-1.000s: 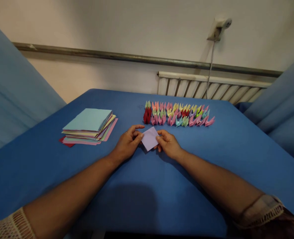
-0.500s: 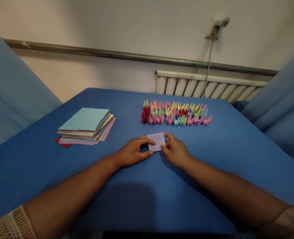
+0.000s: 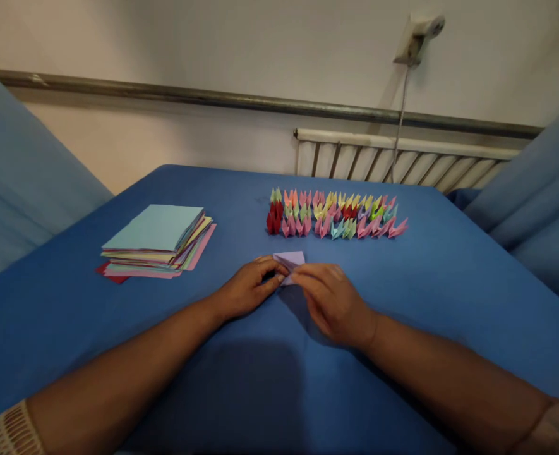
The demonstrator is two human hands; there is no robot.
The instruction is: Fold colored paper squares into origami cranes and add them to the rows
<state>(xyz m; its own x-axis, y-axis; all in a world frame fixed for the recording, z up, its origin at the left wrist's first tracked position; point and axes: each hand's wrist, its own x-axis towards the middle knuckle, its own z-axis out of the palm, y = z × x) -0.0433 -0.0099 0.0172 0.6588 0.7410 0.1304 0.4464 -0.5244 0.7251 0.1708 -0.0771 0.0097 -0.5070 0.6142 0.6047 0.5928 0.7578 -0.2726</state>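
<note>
A: Reference point?
B: The paper stack (image 3: 152,230), pale blue sheet on top, mixed colours below. All bearings from it, left to right.
A: Far left?
B: Blue left curtain (image 3: 18,164), left of the stack and behind it. Red sheet (image 3: 115,279): one corner juts out under the stack's near left edge.
A: Next?
B: Left hand (image 3: 248,291), right of the stack and a little nearer the wearer. Thumb and fingers closed on the left part of the lilac paper (image 3: 296,257).
A: Position of that paper?
B: Right of the stack, past the left hand, low over the blue table (image 3: 426,272). A diagonal edge and a darker triangle show on it. Whether it touches the tabletop: cannot tell.
A: Right hand (image 3: 338,306)?
B: Farther right of the stack. Fingertips drawn together, pinching the paper near its lower right; they cover that corner.
A: Beyond?
B: Folded paper figures (image 3: 336,218) in rows, well right of the stack: red, pink, yellow, green, blue. Farther right and behind, the radiator (image 3: 402,151); last, the right curtain (image 3: 539,170).
</note>
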